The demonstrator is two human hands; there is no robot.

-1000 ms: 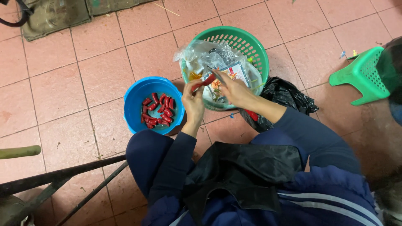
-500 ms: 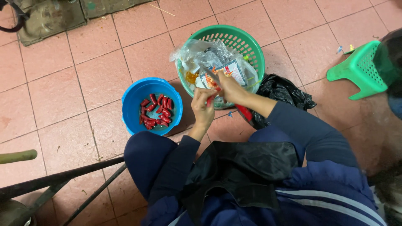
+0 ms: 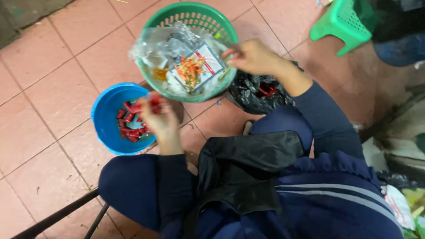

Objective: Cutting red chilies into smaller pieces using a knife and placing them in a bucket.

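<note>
My left hand (image 3: 160, 118) hovers over the right rim of a blue bowl (image 3: 106, 119) and pinches a red chili piece (image 3: 154, 100). Several cut red chilies (image 3: 128, 126) lie in that bowl. My right hand (image 3: 253, 56) is at the right edge of a green plastic basket (image 3: 195, 14), fingers closed; something thin and blurred sticks out of it, and I cannot make out what. Inside the basket sit clear plastic bags (image 3: 170, 46) with orange-red scraps (image 3: 191, 70) on them.
A black plastic bag (image 3: 254, 95) with red chilies lies right of the basket. A green plastic stool (image 3: 341, 23) stands at the top right. Pink floor tiles surround everything. My dark blue knees and black apron (image 3: 248, 168) fill the foreground. A dark metal bar (image 3: 57, 217) crosses the bottom left.
My hands have separated: the left hand carried a red chili piece down-left over the blue bowl, and the right hand stayed at the basket's right edge. The view has drawn closer.
</note>
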